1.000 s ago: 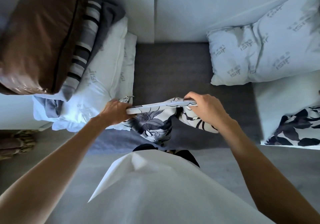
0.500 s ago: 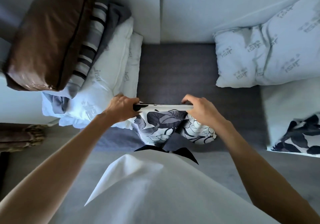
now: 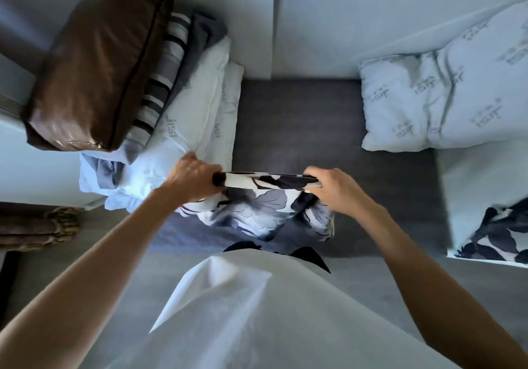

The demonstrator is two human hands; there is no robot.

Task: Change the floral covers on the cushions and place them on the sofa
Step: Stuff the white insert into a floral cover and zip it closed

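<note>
Head view: a person's left hand [image 3: 192, 178] and right hand [image 3: 333, 187] each grip one end of a floral cover [image 3: 265, 200], stretched taut above the front edge of the grey sofa [image 3: 300, 123], between bare white cushions [image 3: 445, 103].

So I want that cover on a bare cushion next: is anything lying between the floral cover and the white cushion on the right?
Nothing visible does: only bare grey seat lies between the floral cover and the white cushion.
</note>
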